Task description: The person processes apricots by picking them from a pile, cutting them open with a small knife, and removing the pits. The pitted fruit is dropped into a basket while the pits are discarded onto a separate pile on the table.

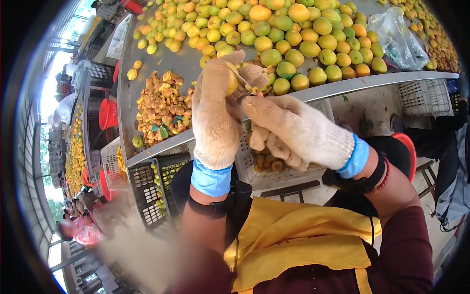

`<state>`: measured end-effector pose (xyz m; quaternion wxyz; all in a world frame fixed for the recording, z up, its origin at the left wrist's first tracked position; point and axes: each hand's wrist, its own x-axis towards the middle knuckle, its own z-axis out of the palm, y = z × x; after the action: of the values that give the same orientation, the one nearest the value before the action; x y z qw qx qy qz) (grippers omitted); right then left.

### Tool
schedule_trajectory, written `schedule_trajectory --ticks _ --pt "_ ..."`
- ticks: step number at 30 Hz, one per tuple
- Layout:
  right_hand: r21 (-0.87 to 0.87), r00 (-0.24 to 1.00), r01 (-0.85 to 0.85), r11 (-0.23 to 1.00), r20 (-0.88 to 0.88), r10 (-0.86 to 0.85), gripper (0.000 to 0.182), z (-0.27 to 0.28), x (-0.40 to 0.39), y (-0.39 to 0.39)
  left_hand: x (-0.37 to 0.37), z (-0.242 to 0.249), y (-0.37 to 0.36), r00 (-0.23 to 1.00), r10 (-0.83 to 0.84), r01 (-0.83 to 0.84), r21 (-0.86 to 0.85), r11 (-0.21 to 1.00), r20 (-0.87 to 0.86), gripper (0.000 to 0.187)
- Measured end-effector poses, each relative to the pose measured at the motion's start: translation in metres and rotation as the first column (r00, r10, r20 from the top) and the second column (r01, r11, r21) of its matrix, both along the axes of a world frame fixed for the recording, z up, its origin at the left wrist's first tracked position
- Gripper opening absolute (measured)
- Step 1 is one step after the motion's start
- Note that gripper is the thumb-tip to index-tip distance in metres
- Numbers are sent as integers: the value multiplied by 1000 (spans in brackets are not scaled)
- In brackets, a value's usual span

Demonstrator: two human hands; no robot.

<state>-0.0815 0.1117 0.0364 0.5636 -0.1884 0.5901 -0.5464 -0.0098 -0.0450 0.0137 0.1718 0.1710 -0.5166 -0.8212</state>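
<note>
My left hand [215,108], in a stained knit glove with a blue cuff, is closed around a round yellow fruit [232,82], mostly hidden by the fingers. My right hand [298,125], gloved the same way, is closed on a small thin metal tool [240,77] that reaches to the fruit. Its exact kind is hard to make out. A yellowish bit shows at the right fingertips. Both hands meet above the metal table's edge [352,85]. Beyond them lies a pile of green, yellow and orange fruits [293,40].
Left of my hands, a heap of orange-brown scraps [164,104] lies on the table. A clear plastic bag [397,39] rests at the right. Below stand a white crate [267,182] holding fruit pieces and black crates [143,188]. Other people and red buckets [108,113] are at left.
</note>
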Motion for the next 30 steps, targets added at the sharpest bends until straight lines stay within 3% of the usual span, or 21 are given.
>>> schedule_trajectory --ticks 1,2,4,6,8,9,11,12,14,15,17,18,20,22,24,28,30 --pt "-43 992 -25 999 119 30 59 -1 4 -2 -1 -2 3 999 28 -27 63 998 -17 65" --pt "-43 992 -26 999 120 31 59 -3 7 -5 -3 -6 5 999 30 -29 63 998 -16 65" --pt "-163 996 48 985 79 -35 59 -9 12 -10 -8 -13 9 970 -23 98 301 949 -244 75" --pt "-169 999 44 985 37 -38 59 -15 12 -10 -6 -10 9 984 -20 75 312 947 -177 83" --pt "-156 969 200 967 -117 -219 59 -22 15 -9 -4 -6 5 979 -156 172 117 978 -133 80" --pt "-59 989 92 994 -110 -98 57 -12 3 -1 -5 -10 -2 978 -159 176 122 977 -135 80" --pt "19 988 85 996 -130 -82 57 1 -2 4 -7 -22 -17 994 -102 106 -247 963 30 78" --pt "88 988 77 993 -144 -64 57 4 -2 5 -7 -21 -15 994 -102 106 -245 964 29 78" --pt "-4 977 143 990 -157 -142 56 -18 10 -1 -5 -17 -11 998 -34 39 77 996 -56 65" --pt "-28 971 130 991 -200 -133 55 -22 12 -2 -5 -18 -8 998 -34 38 78 996 -57 65" --pt "-56 937 171 984 -299 -180 54 -28 12 -6 -7 -22 1 967 -67 164 403 900 -244 59" --pt "-51 937 168 984 -303 -175 54 -30 9 -7 -8 -21 3 967 -63 163 407 899 -248 59" --pt "-124 944 171 977 -265 -199 54 -33 3 -9 -10 -15 6 993 50 -6 380 925 -106 56" --pt "-80 965 141 987 -210 -155 55 -18 -1 -4 -7 -11 -4 994 -1 41 374 927 -107 55" --pt "24 981 116 993 -160 -111 56 -2 4 1 -5 -17 -17 984 -118 122 23 992 -134 54" --pt "22 999 44 999 -6 -44 58 1 10 2 -3 -21 -11 976 -110 148 202 968 -186 56" --pt "63 999 41 997 -30 -40 60 -7 18 0 -5 -21 -9 973 -11 92 347 933 -229 60"
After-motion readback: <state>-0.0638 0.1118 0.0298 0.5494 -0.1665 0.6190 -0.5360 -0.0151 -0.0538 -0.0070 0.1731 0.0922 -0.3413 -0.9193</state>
